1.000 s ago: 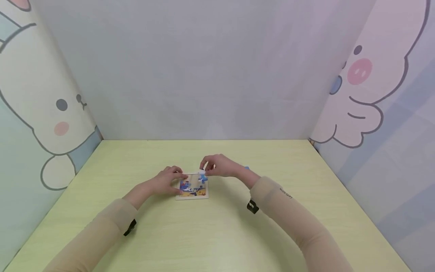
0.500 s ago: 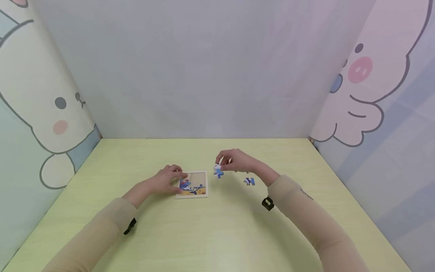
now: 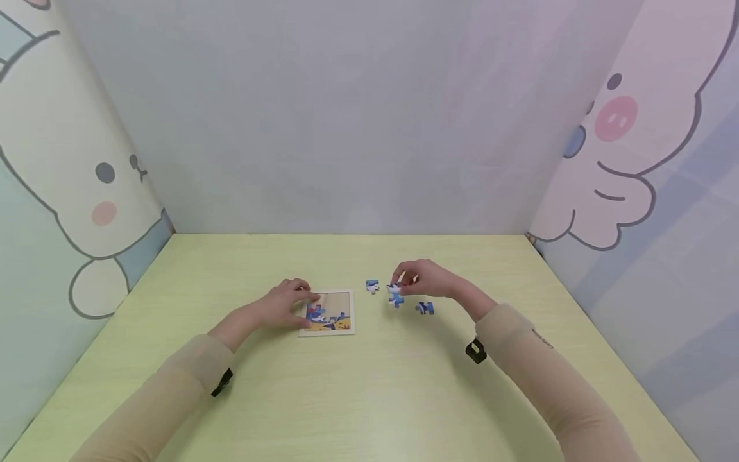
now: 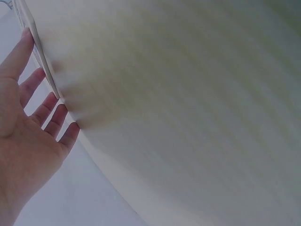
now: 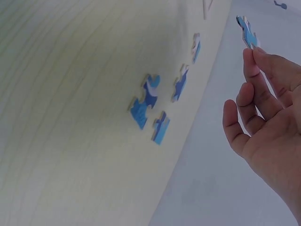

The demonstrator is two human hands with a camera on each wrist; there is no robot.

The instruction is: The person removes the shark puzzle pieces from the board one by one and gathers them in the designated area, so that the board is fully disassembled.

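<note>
A square jigsaw tray (image 3: 353, 314) with a white border lies on the table, its lower part filled with a blue, white and orange picture and its upper part bare. My left hand (image 3: 281, 307) rests on the tray's left side, thumb and fingers spread; in the left wrist view the left hand (image 4: 37, 110) has extended fingers along the tray edge (image 4: 44, 61). To the right of the tray, my right hand (image 3: 426, 280) pinches a blue and white jigsaw piece (image 3: 396, 296) between thumb and index finger. The right wrist view shows this jigsaw piece (image 5: 247, 33) raised at the fingertips.
One loose jigsaw piece (image 3: 372, 286) lies between the tray and my right hand. Another loose piece (image 3: 426, 308) is below that hand. Several loose pieces (image 5: 160, 128) show in the right wrist view. A pale wall (image 3: 358, 128) stands behind the table (image 3: 358, 391).
My right hand has moved right, carrying the jigsaw piece from the tray's upper right corner to among the loose pieces. My left hand has stayed on the tray.
</note>
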